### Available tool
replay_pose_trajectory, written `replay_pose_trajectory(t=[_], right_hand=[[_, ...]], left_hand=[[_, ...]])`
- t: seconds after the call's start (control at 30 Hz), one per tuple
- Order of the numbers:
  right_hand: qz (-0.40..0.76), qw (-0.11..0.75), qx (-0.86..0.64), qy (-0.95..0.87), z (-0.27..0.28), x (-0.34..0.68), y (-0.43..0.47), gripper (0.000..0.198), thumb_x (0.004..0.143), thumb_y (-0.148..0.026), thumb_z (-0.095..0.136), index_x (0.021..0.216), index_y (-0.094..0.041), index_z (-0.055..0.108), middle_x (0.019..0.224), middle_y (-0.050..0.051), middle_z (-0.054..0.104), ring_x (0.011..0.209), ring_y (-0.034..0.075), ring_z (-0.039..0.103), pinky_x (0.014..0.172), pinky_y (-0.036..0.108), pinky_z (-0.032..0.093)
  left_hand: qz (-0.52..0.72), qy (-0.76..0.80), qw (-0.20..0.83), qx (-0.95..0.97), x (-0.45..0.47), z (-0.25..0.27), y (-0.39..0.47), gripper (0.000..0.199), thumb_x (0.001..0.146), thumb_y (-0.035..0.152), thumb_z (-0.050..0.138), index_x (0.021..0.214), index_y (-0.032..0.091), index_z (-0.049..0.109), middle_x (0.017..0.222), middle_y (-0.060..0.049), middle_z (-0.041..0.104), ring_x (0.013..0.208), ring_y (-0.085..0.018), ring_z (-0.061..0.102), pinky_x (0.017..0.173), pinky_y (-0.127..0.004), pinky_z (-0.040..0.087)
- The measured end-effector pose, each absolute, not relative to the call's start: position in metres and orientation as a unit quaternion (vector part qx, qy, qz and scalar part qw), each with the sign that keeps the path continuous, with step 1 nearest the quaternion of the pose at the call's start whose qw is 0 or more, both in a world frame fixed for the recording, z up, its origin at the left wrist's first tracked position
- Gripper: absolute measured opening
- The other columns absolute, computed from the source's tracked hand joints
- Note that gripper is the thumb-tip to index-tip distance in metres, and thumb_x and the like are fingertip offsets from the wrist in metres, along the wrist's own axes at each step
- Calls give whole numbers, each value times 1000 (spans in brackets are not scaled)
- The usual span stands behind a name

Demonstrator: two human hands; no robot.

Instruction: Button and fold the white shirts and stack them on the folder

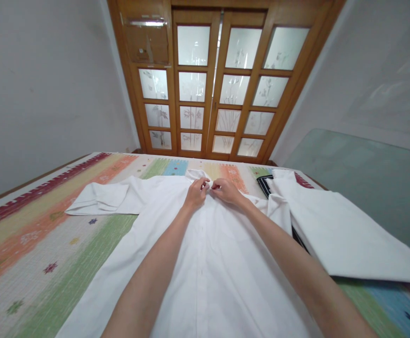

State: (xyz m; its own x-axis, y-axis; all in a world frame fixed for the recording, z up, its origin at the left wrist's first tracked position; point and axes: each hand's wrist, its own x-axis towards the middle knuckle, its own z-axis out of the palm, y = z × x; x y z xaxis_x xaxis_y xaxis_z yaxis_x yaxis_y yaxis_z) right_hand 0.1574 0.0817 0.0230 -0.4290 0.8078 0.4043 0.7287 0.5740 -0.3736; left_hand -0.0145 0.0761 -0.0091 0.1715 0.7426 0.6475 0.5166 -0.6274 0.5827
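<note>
A white short-sleeved shirt [177,263] lies spread out, front side up, its collar at the far end and its button strip running down the middle. At the collar, my left hand [197,192] pinches the left edge of the neck opening. Close beside it, my right hand [225,191] pinches the other edge, fingers nearly touching those of the left. Whether a button is between the fingertips is too small to tell. The left sleeve in view [102,199] is laid out flat; my right forearm covers part of the other side.
Under the shirt is a colourful striped cloth [50,249] on the bed or table. More folded white clothing [349,230] lies at the right, over a black striped piece [263,185]. A greenish panel [363,173] stands along the right edge. Wooden glass-paned doors [222,84] rise beyond.
</note>
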Motion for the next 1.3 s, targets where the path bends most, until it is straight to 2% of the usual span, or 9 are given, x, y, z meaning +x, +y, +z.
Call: replay_pose_trajectory(t=[0.23, 0.5, 0.67, 0.77, 0.87, 1.03, 1.1, 1.2, 1.3], right_hand=[[51, 261, -480, -836, 23, 157, 79, 7, 78, -19, 63, 72, -17, 65, 81, 5, 64, 76, 16, 54, 73, 25, 37], [10, 218, -533, -818, 28, 162, 75, 15, 71, -7, 53, 70, -16, 65, 81, 6, 66, 78, 17, 55, 71, 25, 36], [10, 222, -535, -815, 33, 159, 69, 13, 79, -21, 57, 87, -18, 66, 92, 6, 69, 86, 19, 58, 77, 27, 38], [-24, 177, -547, -818, 34, 157, 66, 24, 81, -33, 64, 99, -18, 64, 101, 10, 68, 95, 23, 58, 82, 30, 39], [-54, 119, -608, -783, 35, 164, 68, 35, 77, -30, 70, 108, -18, 62, 110, 15, 66, 100, 27, 59, 82, 32, 40], [-1, 95, -683, -724, 41, 194, 82, 17, 85, -34, 62, 88, -19, 65, 92, 12, 71, 84, 22, 63, 65, 27, 39], [27, 88, -692, -716, 43, 207, 89, 15, 81, -34, 66, 81, -19, 65, 85, 9, 71, 78, 21, 64, 61, 25, 38], [42, 69, -712, -698, 44, 220, 96, 13, 73, -28, 73, 73, -19, 65, 84, 10, 71, 79, 22, 65, 62, 25, 39], [21, 70, -734, -675, 43, 225, 96, 12, 78, -27, 69, 78, -15, 68, 89, 16, 71, 85, 26, 65, 67, 29, 42]], left_hand=[[507, 426, 125, 739, -14, -9, 77, 15, 84, 12, 53, 92, 20, 61, 85, -2, 65, 78, -14, 60, 79, -26, 48], [535, 416, 137, 722, -14, -9, 76, 12, 84, 12, 51, 86, 19, 60, 84, -3, 68, 80, -15, 63, 80, -27, 50], [547, 414, 160, 710, -13, -11, 76, 12, 87, 17, 52, 96, 21, 59, 87, -2, 70, 81, -15, 67, 81, -27, 52], [550, 391, 201, 710, -12, -13, 77, 18, 91, 18, 47, 107, 21, 56, 100, -4, 70, 83, -14, 69, 79, -26, 54], [533, 381, 215, 724, -10, -15, 77, 26, 90, 16, 47, 115, 21, 52, 114, -8, 66, 88, -15, 70, 75, -26, 56], [397, 435, 113, 800, -9, -16, 74, 24, 80, 14, 55, 103, 20, 62, 104, -8, 70, 96, -21, 67, 88, -34, 54], [334, 449, 80, 825, -9, -15, 72, 21, 79, 15, 55, 96, 20, 66, 102, -9, 71, 98, -22, 66, 92, -35, 52], [293, 453, 64, 839, -9, -13, 69, 20, 82, 17, 53, 94, 21, 68, 104, -8, 72, 99, -23, 66, 90, -34, 52], [280, 452, 57, 845, -8, -12, 67, 19, 84, 18, 52, 91, 22, 69, 101, -7, 72, 96, -22, 66, 87, -33, 51]])
